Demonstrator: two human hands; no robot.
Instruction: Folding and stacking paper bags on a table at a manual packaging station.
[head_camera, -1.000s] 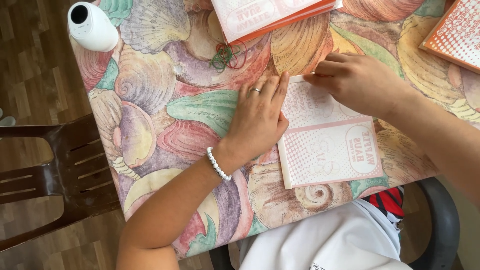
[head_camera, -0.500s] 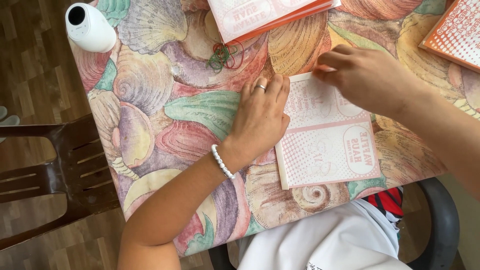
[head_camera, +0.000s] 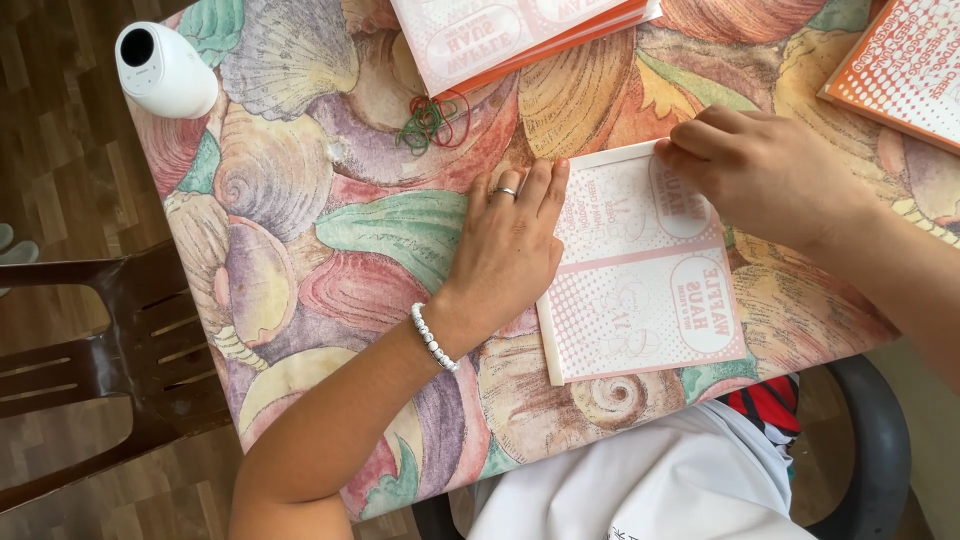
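1. The left hand (head_camera: 510, 245) lies flat and open, palm down, fingers spread over the left edge of a pink-and-white flattened paper box (head_camera: 640, 275)
2. The right hand (head_camera: 765, 175), fingers curled, pinches the box's far corner
3. Beyond the left fingertips sit tangled rubber bands (head_camera: 432, 120)
4. Far left of that hand stands a white device (head_camera: 165, 70) on the shell-print table (head_camera: 300, 230)

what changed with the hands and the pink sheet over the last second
The right hand slid a little up along the pink dotted paper sheet to its far edge, fingertips pressing there. The left hand stayed flat on the sheet's left edge, holding it down. The sheet, the tangle of rubber bands, the white device and the stack of sheets kept their places on the table.
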